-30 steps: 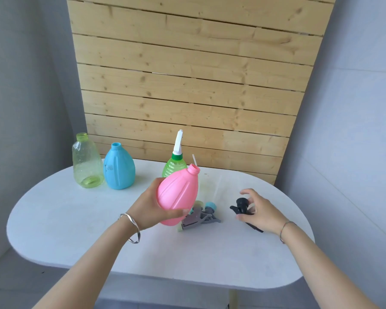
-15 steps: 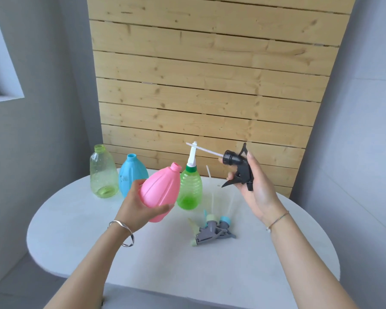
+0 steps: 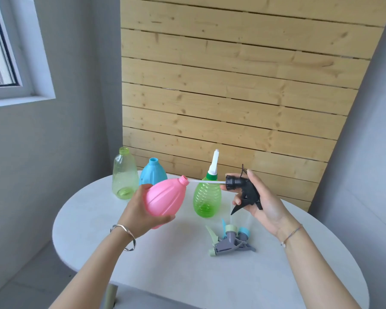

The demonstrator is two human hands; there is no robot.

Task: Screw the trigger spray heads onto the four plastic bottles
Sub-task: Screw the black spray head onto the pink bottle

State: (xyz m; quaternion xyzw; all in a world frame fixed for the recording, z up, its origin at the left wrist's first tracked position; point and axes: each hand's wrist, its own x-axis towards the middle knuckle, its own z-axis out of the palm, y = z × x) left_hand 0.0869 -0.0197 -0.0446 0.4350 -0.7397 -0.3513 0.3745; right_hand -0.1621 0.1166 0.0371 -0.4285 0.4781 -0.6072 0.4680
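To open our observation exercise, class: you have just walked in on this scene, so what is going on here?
A person is fitting a black spray head to a pink bottle. The left hand holds the bottle tilted. The right hand holds the head, with the tip of its white tube at the bottle's mouth and its collar not yet on the neck. A pale green bottle, a blue bottle and a green bottle with a white nozzle stand on the table, near loose grey spray heads.

Lower half of blue bottle (image 3: pixel 153 173) hidden behind pink bottle (image 3: pixel 163 199). Loose spray heads (image 3: pixel 230 244) overlap, count unclear. Near edge of surface (image 3: pixel 176 264) partly cropped.
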